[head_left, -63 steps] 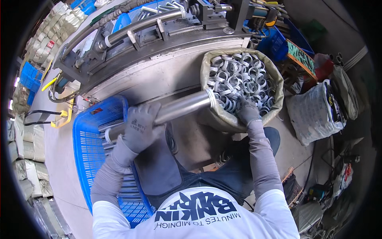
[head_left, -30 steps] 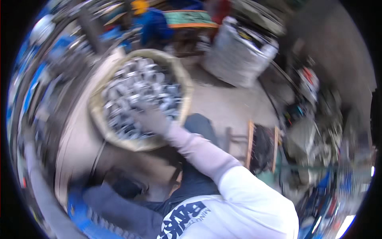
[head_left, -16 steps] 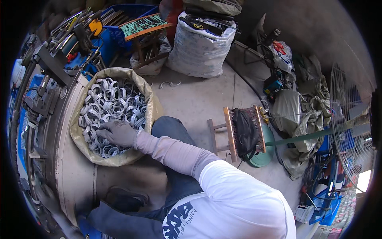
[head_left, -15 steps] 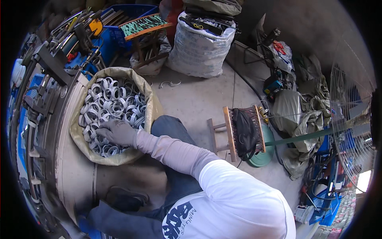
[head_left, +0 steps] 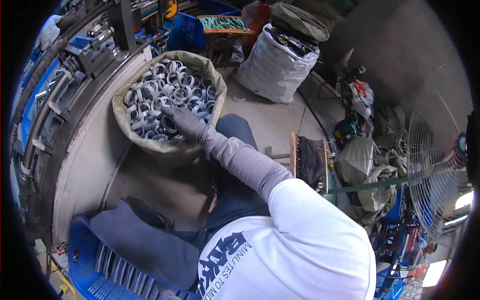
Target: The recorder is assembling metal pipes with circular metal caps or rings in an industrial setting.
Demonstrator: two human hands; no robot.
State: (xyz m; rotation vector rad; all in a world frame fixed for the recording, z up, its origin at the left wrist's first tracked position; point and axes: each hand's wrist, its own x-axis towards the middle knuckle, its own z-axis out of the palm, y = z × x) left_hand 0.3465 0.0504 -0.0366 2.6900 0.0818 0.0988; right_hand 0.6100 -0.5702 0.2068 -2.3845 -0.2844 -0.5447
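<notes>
My right hand [head_left: 184, 122], in a grey glove, is over the near right part of a big woven sack [head_left: 220, 90]. Its fingers are curled on a grey ring [head_left: 169, 124], partly hidden by the glove. Many similar short, wide grey rings [head_left: 175, 80] fill the sack almost to its rolled-down rim. A lilac-grey sleeve covers the right forearm. My left hand is out of sight. Below the sack, a dark grey flat flap [head_left: 145, 245] lies over part of a blue plastic basket [head_left: 82, 250], which holds several dark metal tubes [head_left: 120, 272] in a row.
A machine bench [head_left: 95, 115] runs along the left. Behind the sack stand a stool with green webbing [head_left: 225, 23] and a full white sack [head_left: 280, 65]. To the right are a wooden-framed stool [head_left: 294, 155] with dark cloth and a large caged fan [head_left: 435, 160].
The view has shifted, so the sack appears farther right and higher, and more of the blue basket shows. My right hand has risen slightly from among the rings, its fingers now on one ring.
</notes>
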